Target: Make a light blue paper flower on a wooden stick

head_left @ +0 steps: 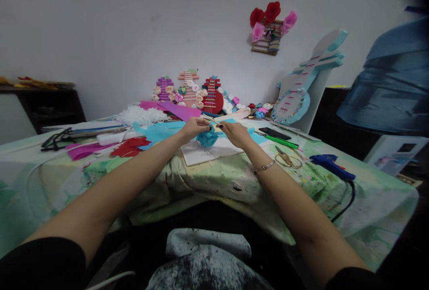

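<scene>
A blue crepe-paper flower (207, 138) hangs from the closed fingers of my left hand (193, 129). My right hand (236, 134) is closed in a pinch on a thin pale stick (213, 121), which slants toward the top of the flower. Whether the stick's tip touches the paper cannot be made out. Under both hands lies a white board (197, 156), with sheets of light blue paper (161, 132) behind and to the left.
Gold-handled scissors (287, 159), a blue glue gun (331, 166), a green cutter (282, 141) and a black phone (275, 133) lie to the right. Red paper scraps (130, 147) lie left. Decorated instrument models, including a red one (213, 98), stand against the wall.
</scene>
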Tool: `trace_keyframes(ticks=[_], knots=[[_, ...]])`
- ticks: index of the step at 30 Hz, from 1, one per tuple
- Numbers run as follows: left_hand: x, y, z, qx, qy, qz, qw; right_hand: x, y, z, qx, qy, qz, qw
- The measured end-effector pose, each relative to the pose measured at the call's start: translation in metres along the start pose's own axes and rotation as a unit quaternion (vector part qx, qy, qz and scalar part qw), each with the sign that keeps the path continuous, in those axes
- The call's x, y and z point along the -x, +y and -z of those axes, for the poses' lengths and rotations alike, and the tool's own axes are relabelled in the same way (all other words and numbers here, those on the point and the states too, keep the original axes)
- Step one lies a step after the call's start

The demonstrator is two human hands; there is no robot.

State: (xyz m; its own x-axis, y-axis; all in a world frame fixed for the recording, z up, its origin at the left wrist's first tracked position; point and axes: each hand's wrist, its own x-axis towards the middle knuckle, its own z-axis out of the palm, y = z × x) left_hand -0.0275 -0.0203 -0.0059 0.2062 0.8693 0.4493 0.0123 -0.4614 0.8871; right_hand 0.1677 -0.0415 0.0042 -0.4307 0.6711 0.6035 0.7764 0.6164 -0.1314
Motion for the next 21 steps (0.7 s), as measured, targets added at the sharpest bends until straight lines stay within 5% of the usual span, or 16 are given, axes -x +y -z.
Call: trace_keyframes(ticks=[21], knots=[[0.0011,0.0024,-0.0004,-0.009,-0.002,0.000,1.000,0.0000,-0.0039,0.0009,0.103,0.017,-0.024,0.994]])
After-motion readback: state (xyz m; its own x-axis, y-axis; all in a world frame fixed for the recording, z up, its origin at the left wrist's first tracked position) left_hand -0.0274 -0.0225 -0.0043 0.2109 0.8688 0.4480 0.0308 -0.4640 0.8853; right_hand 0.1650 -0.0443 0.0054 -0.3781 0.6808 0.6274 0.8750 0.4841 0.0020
